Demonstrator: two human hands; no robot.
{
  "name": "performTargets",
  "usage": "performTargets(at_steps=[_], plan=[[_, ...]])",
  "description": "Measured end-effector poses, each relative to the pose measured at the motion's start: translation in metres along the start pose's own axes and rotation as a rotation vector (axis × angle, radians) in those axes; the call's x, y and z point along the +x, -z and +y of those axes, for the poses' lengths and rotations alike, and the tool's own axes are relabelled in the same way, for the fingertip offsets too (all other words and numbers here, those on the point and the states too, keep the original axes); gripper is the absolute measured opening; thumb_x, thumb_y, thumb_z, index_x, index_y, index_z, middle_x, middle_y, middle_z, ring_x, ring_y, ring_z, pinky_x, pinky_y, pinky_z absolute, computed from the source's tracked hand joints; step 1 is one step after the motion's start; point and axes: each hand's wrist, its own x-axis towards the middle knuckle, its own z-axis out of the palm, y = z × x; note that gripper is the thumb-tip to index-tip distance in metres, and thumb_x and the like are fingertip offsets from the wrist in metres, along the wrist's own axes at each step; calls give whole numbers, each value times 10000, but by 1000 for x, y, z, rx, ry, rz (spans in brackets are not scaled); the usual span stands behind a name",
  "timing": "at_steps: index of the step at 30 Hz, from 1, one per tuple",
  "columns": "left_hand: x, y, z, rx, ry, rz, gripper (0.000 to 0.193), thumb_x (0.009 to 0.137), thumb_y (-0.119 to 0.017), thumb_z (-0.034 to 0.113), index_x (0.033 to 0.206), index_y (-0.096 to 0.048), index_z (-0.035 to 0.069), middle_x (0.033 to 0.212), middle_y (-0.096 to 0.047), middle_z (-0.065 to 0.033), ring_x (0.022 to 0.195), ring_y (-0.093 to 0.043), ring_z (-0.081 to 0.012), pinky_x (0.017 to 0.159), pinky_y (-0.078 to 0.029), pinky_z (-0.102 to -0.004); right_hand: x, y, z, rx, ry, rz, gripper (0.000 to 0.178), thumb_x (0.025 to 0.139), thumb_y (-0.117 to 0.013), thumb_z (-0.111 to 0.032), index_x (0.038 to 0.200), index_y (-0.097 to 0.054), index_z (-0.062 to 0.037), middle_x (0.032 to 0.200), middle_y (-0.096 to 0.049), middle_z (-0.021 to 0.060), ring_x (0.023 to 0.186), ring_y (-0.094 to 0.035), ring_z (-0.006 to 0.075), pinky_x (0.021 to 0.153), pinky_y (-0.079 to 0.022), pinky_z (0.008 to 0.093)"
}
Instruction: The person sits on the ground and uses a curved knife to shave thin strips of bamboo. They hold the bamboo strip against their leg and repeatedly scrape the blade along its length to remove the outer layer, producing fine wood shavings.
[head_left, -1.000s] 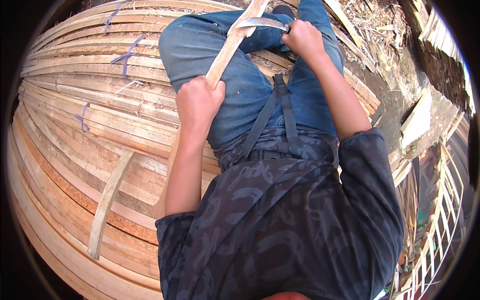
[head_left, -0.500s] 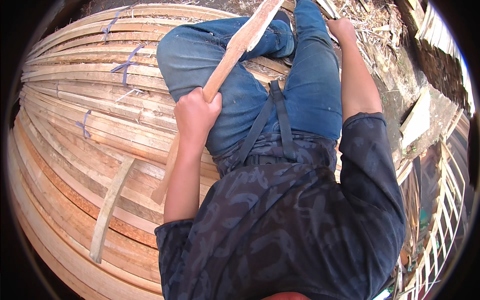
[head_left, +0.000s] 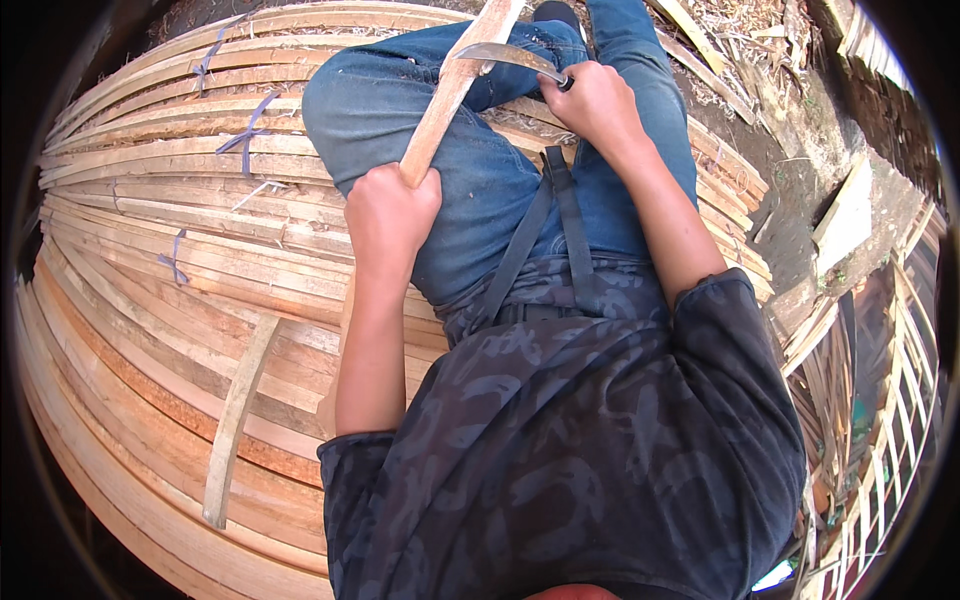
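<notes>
My left hand (head_left: pixel 391 218) is closed round a long, rough piece of wood (head_left: pixel 440 120), which slants away to the upper edge of the view. Its lower end passes behind my left forearm. Across my thighs, my right hand (head_left: pixel 597 112) grips the dark handle of a sickle-like curved knife (head_left: pixel 510 55). The knife's blade reaches left to the wood, its tip over a rough, splintered part; whether it bites in cannot be told. Under the wood is my bent left leg (head_left: pixel 365 110) in blue jeans.
Bundles of long wooden strips (head_left: pixel 150 255) tied with purple bands (head_left: pixel 245 135) spread under and left of me. A short loose wooden piece (head_left: pixel 240 420) lies on them. To the right are a stone block (head_left: pixel 875 225), a slatted lattice (head_left: pixel 900 450) and chip-strewn ground (head_left: pixel 770 120).
My right hand has swung from beyond my right knee back and left, bringing the curved knife into view at the wood. My left hand keeps its hold; the wood's far end has shifted slightly left.
</notes>
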Motion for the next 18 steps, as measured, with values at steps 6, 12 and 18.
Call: performTargets(at_steps=[6, 12, 18], plan=[[4, 5, -8, -133, 12, -65, 380, 750, -635, 273, 756, -691, -103, 700, -620, -327, 709, -663, -460, 682, -545, -487, 20, 3, -1, -96, 33, 2, 283, 781, -664, -273, 929, -765, -54, 827, -692, 242, 825, -681, 407, 778, -556, 461], [9, 9, -7, -141, 39, -108, 387, 747, -636, 270, 764, -688, -113, 702, -615, -337, 711, -664, -464, 685, -546, -485, 47, -13, 3, -166, 36, 56, 252, 766, -643, -242, 841, -742, -22, 848, -700, 240, 827, -689, 413, 770, -560, 473], [6, 5, -7, -92, 21, -91, 379, 756, -649, 259, 743, -686, -118, 701, -627, -327, 719, -676, -450, 691, -555, -475, 93, -10, 36, -184, -73, 158, 258, 776, -634, -204, 787, -700, 45, 856, -686, 282, 833, -686, 432, 774, -559, 485]])
